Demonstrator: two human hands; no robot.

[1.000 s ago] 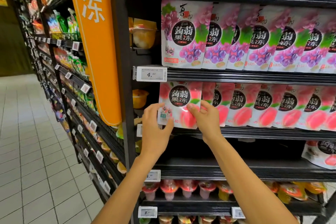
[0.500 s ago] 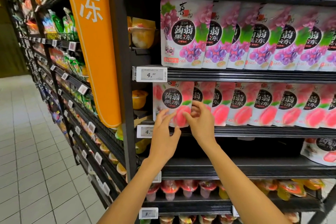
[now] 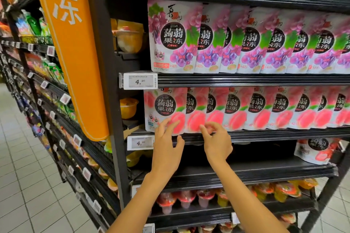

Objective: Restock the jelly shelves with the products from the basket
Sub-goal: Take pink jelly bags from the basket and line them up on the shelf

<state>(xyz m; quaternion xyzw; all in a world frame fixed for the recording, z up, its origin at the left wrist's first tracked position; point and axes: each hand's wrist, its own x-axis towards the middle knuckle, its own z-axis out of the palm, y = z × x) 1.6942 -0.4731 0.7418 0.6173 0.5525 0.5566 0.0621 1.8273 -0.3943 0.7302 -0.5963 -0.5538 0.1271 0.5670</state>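
Head view: a person faces black supermarket shelving stocked with jelly.
Left hand: the left hand [image 3: 166,147] is raised with its fingers straight and spread, the tips on the lower part of the front peach pouch [image 3: 164,108].
Right hand: the right hand [image 3: 216,143] is just beside the left, its curled fingers blurred at the pouches' lower edge; whether they pinch anything cannot be told.
Task's goods: the peach pouch row [image 3: 265,108] stands upright on its shelf [image 3: 265,135], the front pouch at the row's left end.
Above: grape pouches [image 3: 246,39], with a price tag [image 3: 140,81] below them.
Below: a lone pouch [image 3: 318,149] to the right, and jelly cups [image 3: 185,198] one shelf lower.
Left: an orange sign [image 3: 72,43].
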